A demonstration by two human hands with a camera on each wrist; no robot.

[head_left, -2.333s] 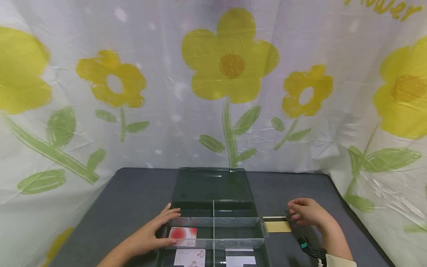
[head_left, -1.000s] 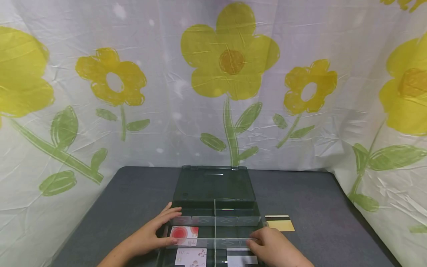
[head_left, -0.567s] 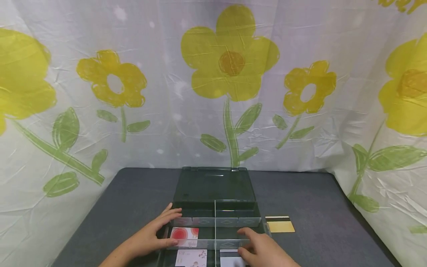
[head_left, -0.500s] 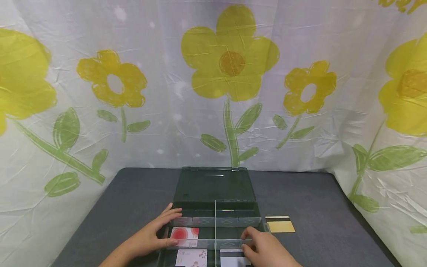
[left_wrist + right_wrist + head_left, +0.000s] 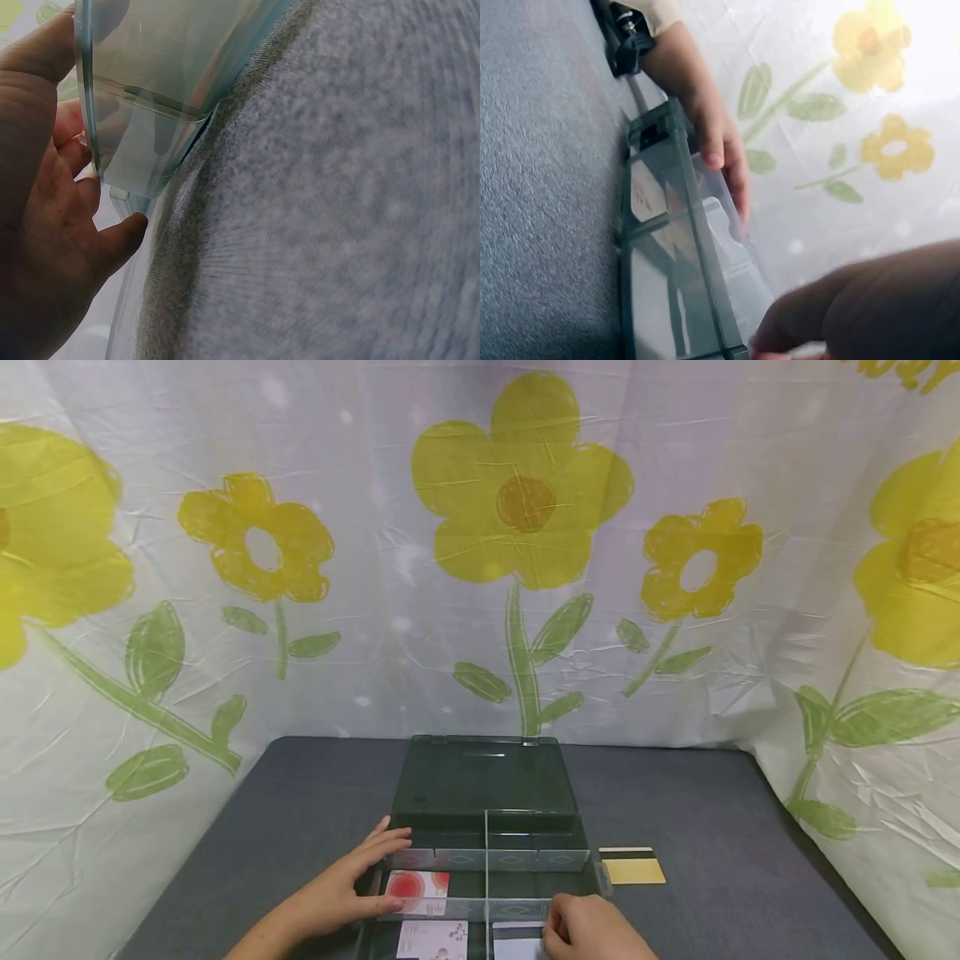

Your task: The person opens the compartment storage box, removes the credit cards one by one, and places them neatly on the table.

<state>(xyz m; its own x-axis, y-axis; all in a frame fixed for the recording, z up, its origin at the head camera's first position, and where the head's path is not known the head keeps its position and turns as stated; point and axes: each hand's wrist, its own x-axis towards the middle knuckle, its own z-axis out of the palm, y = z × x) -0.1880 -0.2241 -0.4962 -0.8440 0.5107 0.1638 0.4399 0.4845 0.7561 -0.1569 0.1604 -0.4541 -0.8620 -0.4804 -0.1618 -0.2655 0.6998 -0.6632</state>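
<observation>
perhaps risked bending the white card [image 5: 517, 947] at lower centre against the box [image 5: 536, 861], if pressed by the curled right grip [image 5: 594, 931], with any hold impossible to tell, beside a loosely spread left grip [image 5: 345, 887].

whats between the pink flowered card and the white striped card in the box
A thin upright divider separates the pink flowered card from the white striped card, as the head view shows.
</observation>
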